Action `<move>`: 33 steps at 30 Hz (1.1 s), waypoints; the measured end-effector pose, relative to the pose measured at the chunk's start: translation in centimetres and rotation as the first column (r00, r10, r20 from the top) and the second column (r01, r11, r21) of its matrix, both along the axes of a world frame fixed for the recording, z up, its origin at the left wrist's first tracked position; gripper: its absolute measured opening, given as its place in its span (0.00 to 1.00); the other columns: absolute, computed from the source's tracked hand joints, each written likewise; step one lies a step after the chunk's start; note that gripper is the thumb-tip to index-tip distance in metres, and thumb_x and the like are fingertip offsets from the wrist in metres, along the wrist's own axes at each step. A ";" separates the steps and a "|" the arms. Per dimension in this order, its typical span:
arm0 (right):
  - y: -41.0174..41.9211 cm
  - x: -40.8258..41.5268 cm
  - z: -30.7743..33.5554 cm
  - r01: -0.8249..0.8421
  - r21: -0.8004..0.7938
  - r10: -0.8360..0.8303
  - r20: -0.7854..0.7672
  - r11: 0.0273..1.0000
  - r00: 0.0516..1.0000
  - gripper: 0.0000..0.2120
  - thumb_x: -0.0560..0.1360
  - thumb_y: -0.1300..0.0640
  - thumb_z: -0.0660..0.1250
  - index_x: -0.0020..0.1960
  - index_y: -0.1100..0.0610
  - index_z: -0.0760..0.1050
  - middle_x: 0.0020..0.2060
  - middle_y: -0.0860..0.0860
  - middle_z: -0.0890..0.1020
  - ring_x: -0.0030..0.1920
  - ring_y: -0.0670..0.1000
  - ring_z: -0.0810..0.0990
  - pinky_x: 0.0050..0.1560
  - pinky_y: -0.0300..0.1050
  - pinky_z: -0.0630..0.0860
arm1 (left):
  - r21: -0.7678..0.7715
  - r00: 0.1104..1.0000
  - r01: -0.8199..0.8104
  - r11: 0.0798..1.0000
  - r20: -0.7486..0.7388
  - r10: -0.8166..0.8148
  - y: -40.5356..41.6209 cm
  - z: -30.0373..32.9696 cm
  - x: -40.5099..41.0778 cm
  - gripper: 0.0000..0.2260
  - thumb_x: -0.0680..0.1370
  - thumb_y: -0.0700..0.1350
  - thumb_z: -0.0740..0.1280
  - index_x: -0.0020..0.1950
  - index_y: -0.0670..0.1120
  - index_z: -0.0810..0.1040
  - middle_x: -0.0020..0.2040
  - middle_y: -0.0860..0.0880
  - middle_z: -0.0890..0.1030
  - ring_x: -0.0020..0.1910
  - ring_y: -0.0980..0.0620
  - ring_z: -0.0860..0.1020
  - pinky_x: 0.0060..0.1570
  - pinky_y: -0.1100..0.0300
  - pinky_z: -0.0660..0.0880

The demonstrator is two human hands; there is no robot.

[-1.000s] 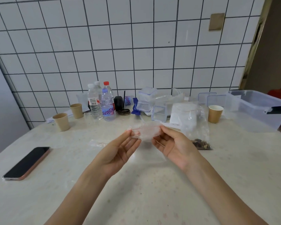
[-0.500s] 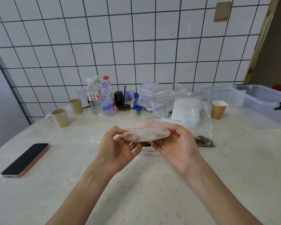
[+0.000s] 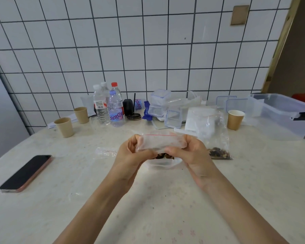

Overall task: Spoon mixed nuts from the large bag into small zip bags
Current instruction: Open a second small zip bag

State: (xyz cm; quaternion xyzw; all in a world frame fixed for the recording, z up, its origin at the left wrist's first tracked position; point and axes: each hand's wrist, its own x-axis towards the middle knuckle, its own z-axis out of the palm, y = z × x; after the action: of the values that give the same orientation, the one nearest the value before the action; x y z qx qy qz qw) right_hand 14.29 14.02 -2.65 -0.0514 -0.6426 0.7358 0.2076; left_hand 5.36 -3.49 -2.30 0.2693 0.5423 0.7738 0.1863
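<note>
Above the counter [image 3: 218, 199], the left hand [image 3: 130, 155] and right hand [image 3: 190, 154] each keep a pinching grip on the small zip bag [image 3: 160, 143]; the large bag [image 3: 217, 138] stands just beside them.

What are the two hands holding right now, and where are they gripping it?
Both hands hold one small zip bag with nuts inside: the left hand pinches its left end, the right hand its right end, near the red zip line.
</note>
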 end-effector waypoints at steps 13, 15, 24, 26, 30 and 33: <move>-1.7 -0.6 0.1 0.409 -0.222 -0.403 0.074 0.885 0.912 0.01 0.78 0.66 0.67 0.49 0.63 0.78 0.30 0.54 0.82 0.29 0.50 0.81 0.32 0.46 0.82 | -0.054 0.849 -0.504 0.862 -0.213 0.483 1.4 -0.4 0.9 0.08 0.77 0.40 0.75 0.47 0.43 0.76 0.48 0.41 0.80 0.48 0.43 0.84 0.41 0.56 0.84; -1.7 -0.4 0.2 0.382 -0.273 -0.377 0.072 0.883 0.923 0.06 0.77 0.69 0.68 0.51 0.61 0.76 0.30 0.54 0.84 0.29 0.53 0.83 0.32 0.47 0.82 | -0.084 0.837 -0.530 0.844 -0.212 0.505 1.2 -0.5 0.8 0.08 0.78 0.39 0.74 0.48 0.43 0.75 0.48 0.41 0.79 0.45 0.45 0.85 0.40 0.56 0.85; -1.0 0.0 -0.2 0.118 -0.622 -0.132 0.023 0.774 0.991 0.08 0.77 0.72 0.68 0.54 0.67 0.82 0.43 0.58 0.88 0.41 0.53 0.89 0.42 0.41 0.84 | 0.079 0.933 -0.191 0.978 0.323 0.156 0.1 -0.2 1.0 0.05 0.76 0.35 0.75 0.49 0.42 0.81 0.53 0.39 0.86 0.53 0.47 0.86 0.53 0.59 0.82; -0.9 0.2 -0.2 0.102 -0.643 -0.129 0.006 0.759 0.992 0.08 0.77 0.69 0.69 0.55 0.65 0.83 0.48 0.58 0.88 0.45 0.53 0.89 0.45 0.42 0.85 | 0.132 0.914 -0.119 0.984 0.401 0.057 0.1 -0.1 1.0 0.06 0.77 0.35 0.73 0.51 0.42 0.80 0.57 0.38 0.85 0.55 0.47 0.86 0.52 0.59 0.83; -1.1 0.3 0.2 0.028 -0.694 -0.093 -0.056 0.719 0.994 0.06 0.75 0.66 0.71 0.49 0.62 0.86 0.50 0.58 0.88 0.47 0.52 0.89 0.46 0.44 0.85 | 0.204 0.891 -0.032 0.978 0.450 -0.065 0.3 -0.1 1.2 0.07 0.76 0.36 0.72 0.52 0.43 0.79 0.56 0.37 0.85 0.52 0.47 0.86 0.51 0.55 0.83; -1.3 0.5 0.5 -0.017 -0.669 -0.039 -0.068 0.743 0.997 0.09 0.79 0.63 0.67 0.45 0.61 0.86 0.41 0.57 0.86 0.41 0.52 0.87 0.44 0.46 0.85 | 0.198 0.911 0.006 0.980 0.403 -0.087 0.3 0.1 1.3 0.11 0.73 0.40 0.73 0.55 0.42 0.81 0.51 0.39 0.84 0.48 0.47 0.84 0.53 0.51 0.84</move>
State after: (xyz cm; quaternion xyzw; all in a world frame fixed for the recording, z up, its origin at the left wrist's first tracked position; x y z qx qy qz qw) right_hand 14.78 12.74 -2.14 -0.0979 -0.3271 0.9174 0.2042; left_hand 6.63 -3.19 -2.23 0.1308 0.4071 0.8571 0.2875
